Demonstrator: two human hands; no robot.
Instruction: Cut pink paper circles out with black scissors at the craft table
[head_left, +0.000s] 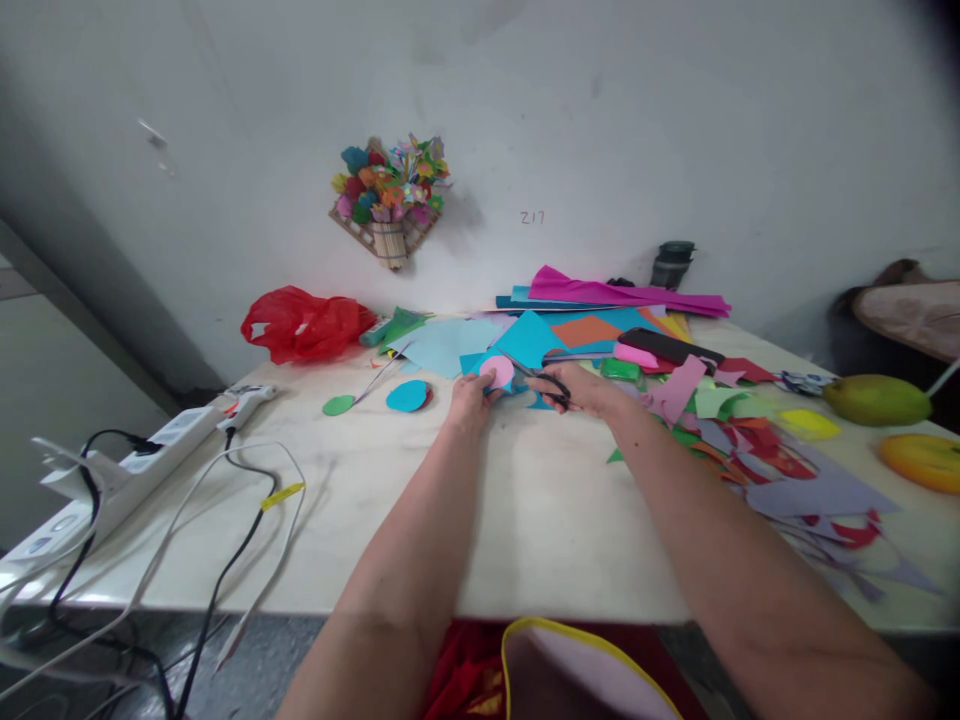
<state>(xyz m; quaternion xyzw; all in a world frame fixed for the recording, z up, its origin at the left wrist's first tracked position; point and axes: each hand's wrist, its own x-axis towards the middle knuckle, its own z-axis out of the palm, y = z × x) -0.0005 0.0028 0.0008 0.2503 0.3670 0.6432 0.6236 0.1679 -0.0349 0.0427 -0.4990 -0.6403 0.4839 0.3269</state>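
My left hand (472, 393) pinches a pink paper circle (496, 373) laid over a piece of blue paper (471, 364). Close on its right, my right hand (568, 388) is closed round the handles of black scissors (553, 386). The scissor blades point left toward the blue paper, and their tips are hard to make out. Blue scraps lie under the scissors. On the table left of my hands are a blue paper circle (407, 396), with a red edge showing beneath it, and a green circle (338, 405).
Coloured sheets (585, 332), a black phone (667, 348) and a red plastic bag (307, 325) lie toward the wall. Paper scraps (810, 480) and yellow-green fruit (877, 399) are at the right. A power strip (161, 440) and cables (247, 540) cover the left edge.
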